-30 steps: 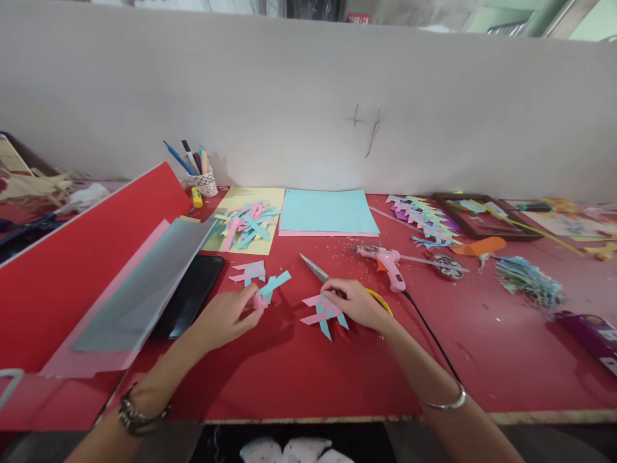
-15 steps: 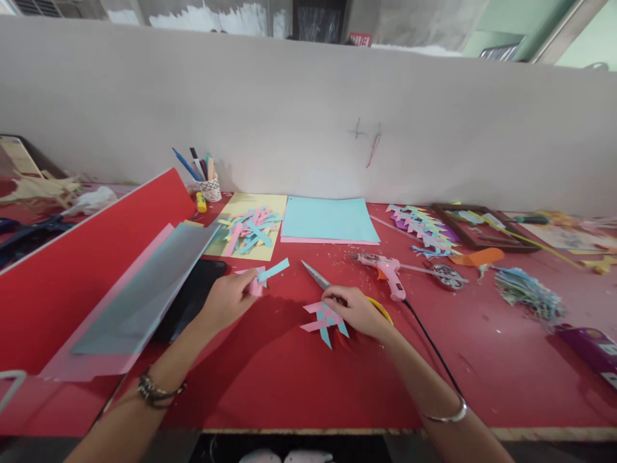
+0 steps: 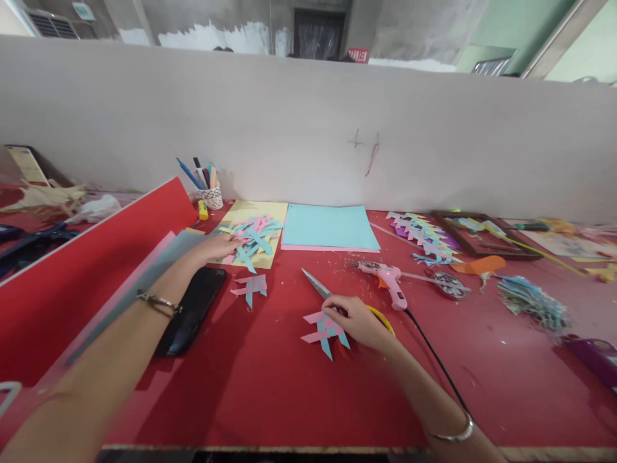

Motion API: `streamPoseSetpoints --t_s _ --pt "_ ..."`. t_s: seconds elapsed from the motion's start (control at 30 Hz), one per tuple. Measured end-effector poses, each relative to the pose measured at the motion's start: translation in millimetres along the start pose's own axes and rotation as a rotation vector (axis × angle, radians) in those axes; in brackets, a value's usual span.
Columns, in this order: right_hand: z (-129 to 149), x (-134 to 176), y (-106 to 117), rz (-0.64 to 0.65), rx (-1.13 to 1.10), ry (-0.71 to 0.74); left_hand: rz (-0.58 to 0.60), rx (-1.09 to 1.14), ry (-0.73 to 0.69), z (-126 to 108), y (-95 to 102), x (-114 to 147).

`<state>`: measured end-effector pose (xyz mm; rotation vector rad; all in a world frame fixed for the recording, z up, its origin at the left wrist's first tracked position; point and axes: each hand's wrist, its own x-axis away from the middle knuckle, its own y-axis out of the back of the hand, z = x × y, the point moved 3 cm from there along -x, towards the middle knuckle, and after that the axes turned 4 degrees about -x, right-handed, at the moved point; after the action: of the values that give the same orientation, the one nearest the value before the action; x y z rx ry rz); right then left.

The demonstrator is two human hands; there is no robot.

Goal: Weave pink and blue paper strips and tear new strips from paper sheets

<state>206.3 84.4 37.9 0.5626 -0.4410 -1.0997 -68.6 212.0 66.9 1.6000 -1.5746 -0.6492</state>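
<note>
My left hand (image 3: 222, 247) reaches to the pile of cut paper strips (image 3: 263, 236) in pink, blue and yellow. Its fingertips are bent together at the near left side of the pile; what they pinch, if anything, is hidden. Below that hand a small woven piece of pink and blue strips (image 3: 255, 284) lies on the table. My right hand (image 3: 354, 316) is closed on the edge of another woven paper piece (image 3: 324, 331), whose pointed ends stick out to the left and below. Partly under this hand are scissors (image 3: 315, 283) with yellow and dark handles.
A pink glue gun (image 3: 393, 283) with a black cord lies right of the scissors. Blue paper sheets (image 3: 330, 226) lie behind. A black phone (image 3: 193, 315) and a leaning red board (image 3: 96, 257) stand left. A woven paper band (image 3: 424, 235) and a brown tray (image 3: 486, 247) are back right.
My left hand has let go of the pink and blue woven piece, now on the table, and moved up and left to the strip pile. My right hand has stayed in place.
</note>
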Motion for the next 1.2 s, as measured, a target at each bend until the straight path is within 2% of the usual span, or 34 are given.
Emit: streamPoseSetpoints --t_s 0.13,0.33,0.43,0.6,0.77,1.0,1.2 --pt "2.9 -0.7 -0.7 0.011 0.032 -0.031 0.013 -0.081 0.032 -2.2 -3.9 -26.8" --pt "6.1 -1.0 -2.4 0.030 0.117 -0.020 -0.094 -0.152 -0.013 -10.6 -9.1 -44.8" --pt "6.1 -0.7 -2.6 0.037 0.122 -0.029 -0.156 -0.220 -0.066 -12.5 -14.6 -38.8" --pt "5.0 -1.1 -3.9 0.034 0.140 -0.019 -0.181 -0.378 -0.165 -8.4 -28.3 -9.8" --pt "4.2 -1.3 -4.0 0.036 0.141 -0.028 -0.115 -0.494 -0.086 -3.1 -40.7 8.5" --pt "8.0 -1.2 -3.4 0.039 0.167 -0.045 -0.059 -0.568 -0.093 -3.8 -39.1 -1.2" --pt "5.8 -1.8 -4.6 0.040 0.169 -0.044 -0.094 -0.592 -0.141 -5.2 -32.8 -17.1"
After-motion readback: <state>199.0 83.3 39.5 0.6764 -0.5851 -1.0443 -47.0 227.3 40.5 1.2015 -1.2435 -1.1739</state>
